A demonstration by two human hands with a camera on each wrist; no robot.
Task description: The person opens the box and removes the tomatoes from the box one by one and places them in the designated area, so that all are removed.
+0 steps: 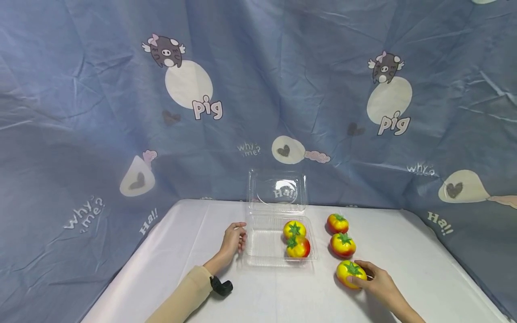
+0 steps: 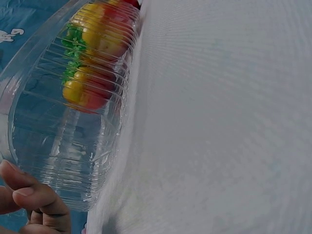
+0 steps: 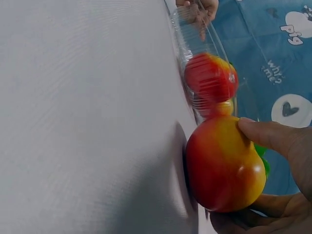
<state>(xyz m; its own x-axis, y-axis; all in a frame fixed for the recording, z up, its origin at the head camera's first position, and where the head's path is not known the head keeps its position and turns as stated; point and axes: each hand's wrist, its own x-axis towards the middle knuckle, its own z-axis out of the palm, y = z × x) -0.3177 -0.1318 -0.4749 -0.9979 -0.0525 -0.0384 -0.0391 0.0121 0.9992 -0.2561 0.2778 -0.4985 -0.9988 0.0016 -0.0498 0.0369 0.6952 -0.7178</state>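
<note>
A clear plastic clamshell box (image 1: 264, 240) stands with its lid raised at the back; two yellow-and-red toy tomatoes with green leafy tops, a rear one (image 1: 291, 228) and a front one (image 1: 300, 248), sit in its right side. My left hand (image 1: 233, 240) is at the box's left edge, fingers loosely bent, fingertips by the rim (image 2: 12, 146). On the right, my right hand (image 1: 377, 282) holds the nearest tomato (image 1: 347, 272) of a row between thumb and fingers. In the right wrist view this tomato (image 3: 222, 165) is low against the tabletop; whether it touches is unclear.
Beyond the held tomato, two more tomatoes, a middle one (image 1: 342, 246) and a far one (image 1: 337, 223), stand right of the box. A white cloth (image 1: 161, 269) covers the table. Behind it hangs a blue printed curtain (image 1: 250, 89), close to the raised lid (image 1: 262, 193).
</note>
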